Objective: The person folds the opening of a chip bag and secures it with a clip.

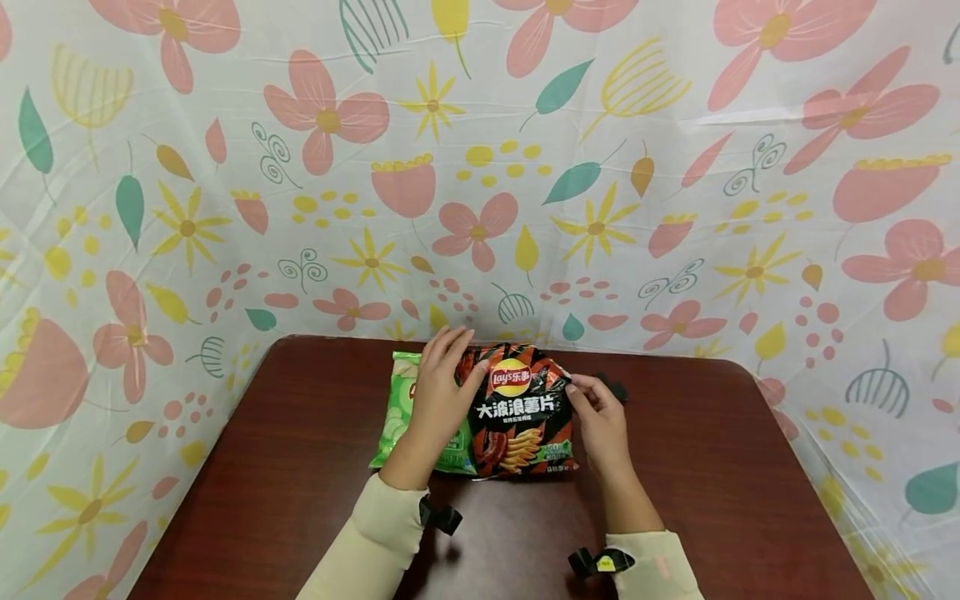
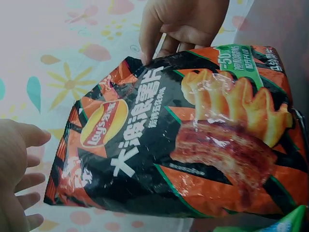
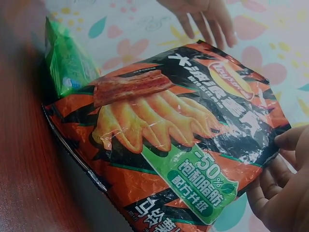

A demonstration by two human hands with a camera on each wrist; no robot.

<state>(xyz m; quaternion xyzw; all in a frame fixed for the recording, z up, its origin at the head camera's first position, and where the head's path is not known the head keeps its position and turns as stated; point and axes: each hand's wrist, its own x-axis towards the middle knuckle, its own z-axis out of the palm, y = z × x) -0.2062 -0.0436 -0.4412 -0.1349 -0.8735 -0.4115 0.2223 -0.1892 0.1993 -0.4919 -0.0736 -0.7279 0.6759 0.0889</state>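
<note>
A black and orange Lay's potato chip bag (image 1: 522,425) stands upright at the middle of the table, its front facing me. My right hand (image 1: 603,425) pinches its right edge between thumb and fingers, as the right wrist view also shows at the bag's side. My left hand (image 1: 438,396) is at the bag's upper left, fingers spread and extended. In the left wrist view, a gap shows between the left hand (image 2: 19,176) and the bag's top seam. A green chip bag (image 1: 401,408) stands just left of the black one, partly hidden behind my left hand.
The dark reddish-brown table (image 1: 300,500) has rounded back corners. A white curtain (image 1: 480,167) printed with flowers and leaves hangs right behind and beside it. A small black object (image 1: 617,390) shows behind my right hand. Black straps with small attachments circle both wrists.
</note>
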